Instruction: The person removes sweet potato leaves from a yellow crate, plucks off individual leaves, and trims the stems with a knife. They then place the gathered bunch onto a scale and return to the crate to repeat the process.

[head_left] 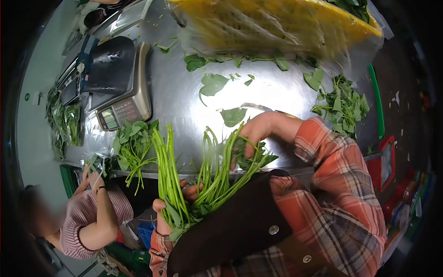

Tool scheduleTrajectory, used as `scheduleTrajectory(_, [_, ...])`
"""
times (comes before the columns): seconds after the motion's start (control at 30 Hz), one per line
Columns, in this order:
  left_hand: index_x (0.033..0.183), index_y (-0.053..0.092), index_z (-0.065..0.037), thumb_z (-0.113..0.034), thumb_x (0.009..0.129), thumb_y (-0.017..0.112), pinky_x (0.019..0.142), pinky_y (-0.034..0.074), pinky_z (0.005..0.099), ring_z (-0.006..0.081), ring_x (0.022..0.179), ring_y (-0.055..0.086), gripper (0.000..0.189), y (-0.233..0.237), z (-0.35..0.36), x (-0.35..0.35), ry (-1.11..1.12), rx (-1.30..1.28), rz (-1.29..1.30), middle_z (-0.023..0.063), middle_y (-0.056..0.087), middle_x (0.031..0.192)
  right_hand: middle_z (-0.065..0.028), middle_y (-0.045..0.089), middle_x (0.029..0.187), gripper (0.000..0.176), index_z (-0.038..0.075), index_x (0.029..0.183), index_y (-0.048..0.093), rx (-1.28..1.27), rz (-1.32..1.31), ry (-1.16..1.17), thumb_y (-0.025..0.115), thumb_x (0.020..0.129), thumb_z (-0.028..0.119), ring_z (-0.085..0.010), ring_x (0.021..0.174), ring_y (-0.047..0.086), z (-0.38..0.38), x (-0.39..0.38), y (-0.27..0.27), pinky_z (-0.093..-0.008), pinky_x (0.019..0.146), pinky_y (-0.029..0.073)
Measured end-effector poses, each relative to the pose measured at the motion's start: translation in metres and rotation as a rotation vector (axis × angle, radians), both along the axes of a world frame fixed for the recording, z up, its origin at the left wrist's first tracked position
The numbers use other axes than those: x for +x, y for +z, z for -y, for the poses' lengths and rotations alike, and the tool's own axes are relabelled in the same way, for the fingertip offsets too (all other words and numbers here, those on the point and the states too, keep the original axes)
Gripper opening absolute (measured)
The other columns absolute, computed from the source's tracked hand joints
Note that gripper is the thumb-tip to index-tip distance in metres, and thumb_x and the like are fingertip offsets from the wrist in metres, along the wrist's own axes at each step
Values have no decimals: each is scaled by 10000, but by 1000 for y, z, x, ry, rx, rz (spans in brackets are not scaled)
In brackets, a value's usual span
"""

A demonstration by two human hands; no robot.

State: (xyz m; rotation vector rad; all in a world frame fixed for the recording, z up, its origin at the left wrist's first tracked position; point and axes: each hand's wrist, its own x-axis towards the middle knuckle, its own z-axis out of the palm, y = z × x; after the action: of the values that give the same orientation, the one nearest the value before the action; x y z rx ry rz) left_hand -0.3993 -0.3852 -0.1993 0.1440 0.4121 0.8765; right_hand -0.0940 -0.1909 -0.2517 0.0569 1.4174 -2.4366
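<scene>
My left hand point(190, 191) is closed around a bunch of leafy greens point(170, 177) with long green stems, held at the table's front edge against my dark apron. The stems point up and the leaves hang low, near my wrist. My right hand point(256, 134) curls its fingers round the leafy part of more greens point(247, 154), whose stems lean toward the left hand's bunch. Some of its fingers are hidden by leaves. Just beyond the right hand lies a curved metal thing point(256, 106), partly covered by the wrist. A loose leaf point(233, 117) lies beside it.
A yellow crate point(277, 23) in clear plastic stands at the back of the metal table point(177, 87). On the left are a scale point(122, 108) and a pile of greens point(134, 143); another pile point(344, 106) lies right. A co-worker point(94, 219) handles greens at the left.
</scene>
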Motion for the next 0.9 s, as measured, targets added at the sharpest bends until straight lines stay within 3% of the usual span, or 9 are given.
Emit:
scheduleTrajectory(0.07, [1372,269,21,-310,555,557,1059,226,420,390,1221,379,927,15,3,14,111,-148,148,362,313,1326,-180,458,1297,554,-68,1247,440,-292,-101,-64,642,765,114,-251,1188,447,3,12,1,-341,1002,336])
scheduleTrajectory(0.13, [1365,262,40,-300,545,560,1071,210,421,406,1242,352,936,11,3,14,50,-143,11,360,323,1320,-222,428,1307,596,-84,1246,423,-633,-125,-234,650,719,77,-290,1186,448,15,35,-38,-393,1005,338])
scheduleTrajectory(0.23, [1357,236,79,-283,513,588,1093,172,404,384,1293,291,983,12,-3,15,-32,-168,-129,329,317,1341,-208,509,1225,518,-80,1172,495,-903,-157,-329,668,763,187,-274,1123,508,27,33,-4,-390,978,374])
scheduleTrajectory(0.33, [1365,230,66,-263,502,615,1099,150,395,321,1323,254,1001,15,-6,22,-96,-196,-192,252,307,1379,-165,598,1074,396,-69,1063,571,-184,138,-266,645,804,221,-237,956,596,28,15,-6,-346,850,457])
scheduleTrajectory(0.43, [1357,277,42,-227,552,636,1063,249,392,306,1262,359,921,16,-12,24,-154,-140,-222,198,362,1365,-104,658,840,282,-60,958,623,208,319,-376,609,836,194,-189,749,641,16,18,47,-296,693,505])
scheduleTrajectory(0.5, [1361,252,43,-130,503,625,1032,306,384,326,1137,460,951,-11,8,-5,-219,-279,-234,215,415,1262,5,437,513,197,-62,897,627,202,301,-445,594,819,116,-120,490,477,-5,30,48,-296,570,490])
scheduleTrajectory(0.63, [1408,188,-19,-92,523,617,1059,261,439,356,1240,379,986,1,1,0,-258,-232,-430,248,237,1418,12,379,452,177,-63,797,598,-196,46,-633,551,835,103,-113,418,413,-36,74,40,-319,476,472])
scheduleTrajectory(0.73, [1373,259,18,-153,569,614,1072,199,453,323,1270,345,895,29,-3,26,-65,-117,-278,195,415,1327,-1,391,471,207,-67,788,574,-19,44,-670,546,850,129,-121,425,430,-33,77,67,-312,451,477])
scheduleTrajectory(0.9, [1386,246,-13,-140,559,593,1050,246,508,372,1211,408,905,11,2,27,-3,51,134,187,405,1344,12,408,503,228,-32,787,548,391,179,-946,550,868,181,-115,437,443,-33,80,75,-263,445,455])
